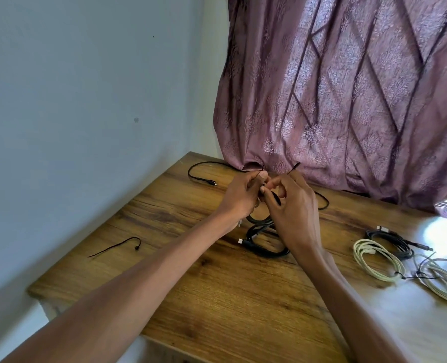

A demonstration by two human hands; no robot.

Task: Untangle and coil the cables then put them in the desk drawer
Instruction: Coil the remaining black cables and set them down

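Wooden desk (191, 279) by a curtain, hands meeting over black cable.
Left hand (239, 196) and right hand (293, 205) pinch the thin tie (294, 168), angled up-right, above the black coil (265, 241) lying flat mid-desk.

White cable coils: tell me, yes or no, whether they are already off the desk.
No, both white cable coils still lie on the desk, right of the hands.

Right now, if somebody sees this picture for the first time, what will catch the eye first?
First, the left hand and right hand, meeting mid-desk and pinching a thin black cable tie above a black coiled cable. Then the mauve patterned curtain behind them, and the white coiled cables at the right on the wooden desk.
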